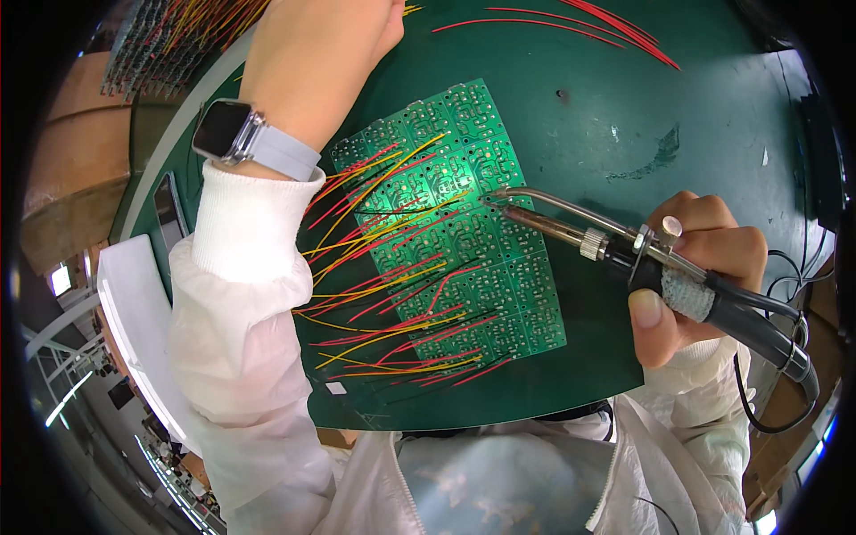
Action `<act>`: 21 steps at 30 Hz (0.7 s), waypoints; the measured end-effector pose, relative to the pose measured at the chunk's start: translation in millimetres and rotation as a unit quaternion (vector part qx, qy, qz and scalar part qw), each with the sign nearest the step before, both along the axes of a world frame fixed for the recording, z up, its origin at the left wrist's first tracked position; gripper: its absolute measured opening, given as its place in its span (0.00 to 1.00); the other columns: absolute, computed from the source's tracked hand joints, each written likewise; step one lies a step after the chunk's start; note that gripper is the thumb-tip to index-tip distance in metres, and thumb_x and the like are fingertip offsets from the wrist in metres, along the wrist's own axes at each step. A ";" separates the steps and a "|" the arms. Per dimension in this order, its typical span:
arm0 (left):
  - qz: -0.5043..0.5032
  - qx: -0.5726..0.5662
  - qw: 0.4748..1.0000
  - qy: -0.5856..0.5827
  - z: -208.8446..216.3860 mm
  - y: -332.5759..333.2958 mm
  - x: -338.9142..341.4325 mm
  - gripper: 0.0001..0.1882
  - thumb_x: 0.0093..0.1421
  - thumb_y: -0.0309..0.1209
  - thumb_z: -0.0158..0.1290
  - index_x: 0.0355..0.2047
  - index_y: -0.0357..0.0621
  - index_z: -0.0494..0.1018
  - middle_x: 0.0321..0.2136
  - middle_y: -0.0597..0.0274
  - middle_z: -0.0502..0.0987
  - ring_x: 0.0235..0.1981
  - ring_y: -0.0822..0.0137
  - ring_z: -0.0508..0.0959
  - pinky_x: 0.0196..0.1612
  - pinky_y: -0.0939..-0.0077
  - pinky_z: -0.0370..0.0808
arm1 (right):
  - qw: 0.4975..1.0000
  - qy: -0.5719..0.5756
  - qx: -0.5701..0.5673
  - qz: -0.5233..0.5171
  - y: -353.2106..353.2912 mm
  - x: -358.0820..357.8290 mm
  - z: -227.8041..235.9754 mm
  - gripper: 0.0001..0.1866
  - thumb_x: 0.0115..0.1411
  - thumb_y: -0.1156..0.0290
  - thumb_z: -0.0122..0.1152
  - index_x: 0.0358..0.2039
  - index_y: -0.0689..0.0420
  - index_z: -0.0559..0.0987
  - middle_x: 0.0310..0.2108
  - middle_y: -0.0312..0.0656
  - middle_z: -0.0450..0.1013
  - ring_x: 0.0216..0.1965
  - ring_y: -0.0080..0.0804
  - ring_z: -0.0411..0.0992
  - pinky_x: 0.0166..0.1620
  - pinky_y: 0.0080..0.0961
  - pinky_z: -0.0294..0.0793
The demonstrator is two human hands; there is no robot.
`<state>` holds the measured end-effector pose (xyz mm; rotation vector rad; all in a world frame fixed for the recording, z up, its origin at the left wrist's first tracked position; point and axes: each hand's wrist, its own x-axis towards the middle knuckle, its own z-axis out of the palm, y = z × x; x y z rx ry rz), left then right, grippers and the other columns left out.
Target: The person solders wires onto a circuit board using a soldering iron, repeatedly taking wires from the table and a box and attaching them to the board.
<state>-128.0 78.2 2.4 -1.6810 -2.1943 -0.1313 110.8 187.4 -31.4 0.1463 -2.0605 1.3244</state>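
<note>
My right hand (704,254) is wrapped round a soldering iron (615,250) with a curved metal solder feed tube (571,203) fixed alongside it. The iron's tip and the tube's end hover over or touch the right part of a green circuit board panel (535,294); contact cannot be made out. Red, yellow and black wires (392,294) lie across the board's left side, their ends fanning out toward my left sleeve. My left hand (334,45) reaches past the board's far left corner. Its fingers are cut off by the upper edge, with yellow wire ends (412,10) beside them.
Loose red wires (615,22) lie on the green mat (615,116) at the far side. A large bundle of wires (169,40) stands at the far left. Left of my sleeve are a phone-like dark object (169,207) and a white panel (134,303). Black cable (807,397) loops at right.
</note>
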 end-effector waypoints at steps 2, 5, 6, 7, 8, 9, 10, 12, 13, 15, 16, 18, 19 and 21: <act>0.017 0.011 1.000 -0.004 0.6 -3.8 -1.2 0.03 0.50 0.24 0.51 0.25 0.40 0.68 0.26 0.56 0.70 0.30 0.57 0.70 0.36 0.68 0.66 | 1.000 -0.001 0.000 0.001 -0.1 -0.1 1.7 0.21 0.41 0.70 0.63 0.29 0.61 0.60 0.23 0.44 0.60 0.17 0.25 0.56 0.21 0.22 0.62; 0.016 0.041 0.999 -0.031 4.6 -9.1 8.9 0.04 0.50 0.23 0.51 0.28 0.38 0.67 0.26 0.55 0.70 0.30 0.56 0.71 0.36 0.68 0.66 | 1.000 -0.007 0.001 0.001 1.3 1.0 1.3 0.21 0.41 0.70 0.63 0.29 0.61 0.60 0.23 0.43 0.60 0.17 0.25 0.56 0.21 0.22 0.62; 0.068 0.071 0.990 -0.103 13.0 -8.0 20.9 0.04 0.51 0.23 0.51 0.27 0.37 0.67 0.26 0.54 0.70 0.30 0.55 0.71 0.36 0.68 0.66 | 1.000 -0.008 0.001 0.002 1.8 1.8 1.6 0.21 0.41 0.70 0.63 0.29 0.61 0.60 0.23 0.43 0.60 0.17 0.25 0.56 0.21 0.22 0.62; 0.119 0.101 0.972 -0.175 18.6 -9.0 28.3 0.04 0.51 0.23 0.51 0.27 0.36 0.67 0.26 0.53 0.69 0.31 0.55 0.71 0.36 0.68 0.67 | 1.000 -0.007 0.000 0.002 1.7 1.9 2.2 0.21 0.41 0.70 0.63 0.29 0.61 0.60 0.23 0.43 0.60 0.17 0.25 0.56 0.21 0.22 0.62; 0.121 0.099 0.973 -0.172 15.5 -18.9 28.0 0.04 0.51 0.23 0.51 0.27 0.36 0.67 0.26 0.53 0.69 0.31 0.55 0.71 0.36 0.68 0.67 | 1.000 -0.001 0.001 -0.006 1.0 2.4 2.9 0.21 0.42 0.69 0.63 0.29 0.60 0.60 0.23 0.43 0.60 0.17 0.25 0.56 0.21 0.22 0.61; 0.084 0.133 0.970 -0.188 6.1 -34.6 24.6 0.04 0.54 0.22 0.50 0.31 0.36 0.69 0.27 0.58 0.71 0.30 0.64 0.71 0.34 0.76 0.67 | 1.000 0.005 0.001 -0.013 -0.2 2.3 2.7 0.21 0.42 0.69 0.63 0.29 0.60 0.60 0.22 0.43 0.59 0.17 0.25 0.56 0.21 0.22 0.61; 0.046 0.166 0.964 -0.203 1.6 -46.8 23.8 0.06 0.58 0.22 0.48 0.36 0.37 0.71 0.29 0.62 0.73 0.29 0.74 0.72 0.32 0.83 0.67 | 1.000 0.006 -0.002 -0.009 -1.5 2.1 2.6 0.21 0.42 0.69 0.63 0.29 0.60 0.60 0.22 0.43 0.59 0.17 0.25 0.56 0.21 0.22 0.61; 0.069 0.169 0.936 -0.302 3.1 -52.0 53.6 0.06 0.58 0.20 0.48 0.36 0.36 0.71 0.29 0.62 0.73 0.29 0.74 0.72 0.32 0.84 0.67 | 0.999 -0.001 0.009 -0.045 2.9 6.9 -1.7 0.21 0.42 0.67 0.64 0.28 0.59 0.60 0.22 0.42 0.59 0.17 0.24 0.56 0.21 0.21 0.60; 0.091 0.170 0.898 -0.396 2.8 -54.1 70.4 0.06 0.58 0.19 0.47 0.36 0.36 0.70 0.29 0.61 0.73 0.28 0.73 0.72 0.32 0.84 0.68 | 0.999 -0.007 0.014 -0.052 4.3 10.5 -3.9 0.21 0.42 0.67 0.64 0.28 0.59 0.60 0.22 0.42 0.59 0.17 0.24 0.56 0.21 0.21 0.60; 0.044 0.156 0.931 -0.328 3.8 -68.0 94.8 0.06 0.54 0.15 0.49 0.32 0.34 0.71 0.28 0.58 0.72 0.28 0.71 0.72 0.31 0.82 0.69 | 0.996 0.000 -0.051 -0.079 -2.7 12.4 -2.1 0.21 0.41 0.65 0.64 0.27 0.57 0.60 0.21 0.41 0.59 0.17 0.23 0.56 0.21 0.19 0.59; 0.044 0.141 0.933 -0.329 1.0 -72.1 103.3 0.07 0.51 0.13 0.51 0.30 0.34 0.71 0.28 0.58 0.72 0.27 0.69 0.73 0.30 0.81 0.70 | 0.996 -0.004 -0.049 -0.079 -5.5 13.9 -3.4 0.21 0.41 0.65 0.64 0.27 0.57 0.60 0.21 0.41 0.59 0.17 0.23 0.56 0.21 0.19 0.59; 0.104 0.144 0.907 -0.383 -0.5 -81.7 126.6 0.08 0.49 0.13 0.53 0.30 0.34 0.71 0.28 0.58 0.72 0.27 0.68 0.73 0.29 0.80 0.71 | 0.993 -0.009 -0.072 -0.088 -9.9 16.7 -5.0 0.21 0.41 0.65 0.64 0.26 0.57 0.60 0.21 0.40 0.59 0.17 0.22 0.55 0.22 0.19 0.59; 0.109 0.153 0.902 -0.389 -6.6 -84.7 132.0 0.11 0.47 0.12 0.54 0.31 0.34 0.70 0.28 0.56 0.71 0.27 0.63 0.73 0.29 0.75 0.70 | 0.994 -0.010 -0.075 -0.084 -12.5 17.6 -7.9 0.21 0.41 0.65 0.64 0.26 0.57 0.60 0.21 0.40 0.59 0.17 0.22 0.55 0.22 0.19 0.59; 0.113 0.166 0.895 -0.398 -18.4 -85.4 136.0 0.13 0.44 0.12 0.56 0.31 0.34 0.70 0.27 0.55 0.70 0.27 0.59 0.73 0.28 0.70 0.70 | 0.995 -0.014 -0.063 -0.082 -12.1 21.4 -9.3 0.21 0.41 0.65 0.65 0.26 0.57 0.60 0.21 0.40 0.59 0.16 0.22 0.55 0.22 0.18 0.59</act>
